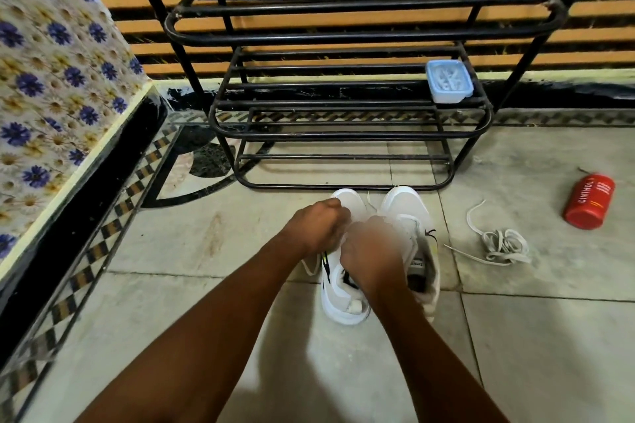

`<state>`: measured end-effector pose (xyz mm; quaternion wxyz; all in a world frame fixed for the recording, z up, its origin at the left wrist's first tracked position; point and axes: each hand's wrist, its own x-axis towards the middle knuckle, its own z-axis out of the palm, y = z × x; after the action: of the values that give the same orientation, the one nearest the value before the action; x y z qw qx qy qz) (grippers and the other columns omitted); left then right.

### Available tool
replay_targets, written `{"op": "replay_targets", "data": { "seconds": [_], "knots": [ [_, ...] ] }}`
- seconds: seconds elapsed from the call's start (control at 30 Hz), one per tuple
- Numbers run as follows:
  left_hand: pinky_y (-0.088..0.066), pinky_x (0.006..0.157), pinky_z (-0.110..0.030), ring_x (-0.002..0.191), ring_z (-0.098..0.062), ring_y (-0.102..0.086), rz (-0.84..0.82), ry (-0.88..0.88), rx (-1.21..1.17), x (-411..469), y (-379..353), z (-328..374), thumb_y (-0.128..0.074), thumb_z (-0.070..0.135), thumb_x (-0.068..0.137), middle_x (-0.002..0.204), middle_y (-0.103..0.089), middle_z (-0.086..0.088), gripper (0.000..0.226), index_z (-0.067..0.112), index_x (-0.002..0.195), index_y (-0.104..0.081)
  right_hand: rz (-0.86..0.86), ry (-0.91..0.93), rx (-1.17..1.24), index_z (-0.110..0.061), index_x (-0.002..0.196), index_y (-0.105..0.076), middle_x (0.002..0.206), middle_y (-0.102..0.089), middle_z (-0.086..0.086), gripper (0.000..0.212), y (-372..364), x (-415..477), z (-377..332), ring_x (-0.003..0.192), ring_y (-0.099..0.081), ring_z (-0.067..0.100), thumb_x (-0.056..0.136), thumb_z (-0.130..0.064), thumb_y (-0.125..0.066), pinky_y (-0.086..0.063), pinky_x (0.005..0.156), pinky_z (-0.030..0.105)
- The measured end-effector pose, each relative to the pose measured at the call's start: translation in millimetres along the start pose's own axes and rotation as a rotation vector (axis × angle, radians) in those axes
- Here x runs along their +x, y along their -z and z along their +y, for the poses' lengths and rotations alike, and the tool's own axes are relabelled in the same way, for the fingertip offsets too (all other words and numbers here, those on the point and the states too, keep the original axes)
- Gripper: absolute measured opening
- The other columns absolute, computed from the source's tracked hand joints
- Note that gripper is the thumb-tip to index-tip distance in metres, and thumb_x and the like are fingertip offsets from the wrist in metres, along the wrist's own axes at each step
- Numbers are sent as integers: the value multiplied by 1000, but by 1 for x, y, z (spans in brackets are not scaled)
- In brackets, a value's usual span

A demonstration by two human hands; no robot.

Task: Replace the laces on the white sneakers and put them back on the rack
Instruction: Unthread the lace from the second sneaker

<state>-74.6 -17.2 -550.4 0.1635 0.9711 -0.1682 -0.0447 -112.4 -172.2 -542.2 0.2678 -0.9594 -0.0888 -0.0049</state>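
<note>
Two white sneakers stand side by side on the floor in front of the black metal rack [347, 136]. My left hand [318, 225] is curled over the left sneaker [343, 306], gripping a white lace end that hangs by the shoe's side. My right hand [372, 256] is blurred with motion over the same shoe's tongue area; its grip is hidden. The right sneaker [407, 206] stands beside it, its laces loose. A loose pile of white laces [500, 244] lies on the floor to the right.
A red can [588, 205] lies on its side at the far right. A pale blue lidded box [448, 81] sits on the rack's middle shelf, right end. A flower-patterned tiled wall with a black base runs along the left.
</note>
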Motion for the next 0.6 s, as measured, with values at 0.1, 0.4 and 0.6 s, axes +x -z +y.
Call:
{"op": "replay_targets", "data": {
  "seconds": [0.1, 0.4, 0.6],
  "knots": [
    [-47, 66, -35, 94, -29, -64, -80, -81, 159, 5, 4, 5, -63, 18, 90, 110, -58, -3, 20, 20, 109, -66, -10, 2, 64, -7, 100, -72, 98, -67, 16, 33, -6, -3, 2, 94, -63, 36, 78, -18, -51, -49, 88, 40],
    [-36, 70, -35, 95, -40, -64, -1, 42, 198, 8, -4, 21, -45, 22, 105, 115, -61, -13, 17, 10, 114, -53, 114, -33, 164, -7, 95, -72, 85, -72, 16, 15, -1, -11, 1, 80, -66, 38, 85, -9, -61, -50, 72, 38],
    [-61, 68, -43, 76, -29, -70, 297, 646, -455, 6, -15, 6, -54, 37, 78, 82, -69, -6, 19, 18, 77, -54, -14, -40, 53, -10, 99, -69, 88, -71, 18, 26, 3, -6, -5, 88, -65, 40, 86, -18, -48, -49, 72, 39]
  ]
}}
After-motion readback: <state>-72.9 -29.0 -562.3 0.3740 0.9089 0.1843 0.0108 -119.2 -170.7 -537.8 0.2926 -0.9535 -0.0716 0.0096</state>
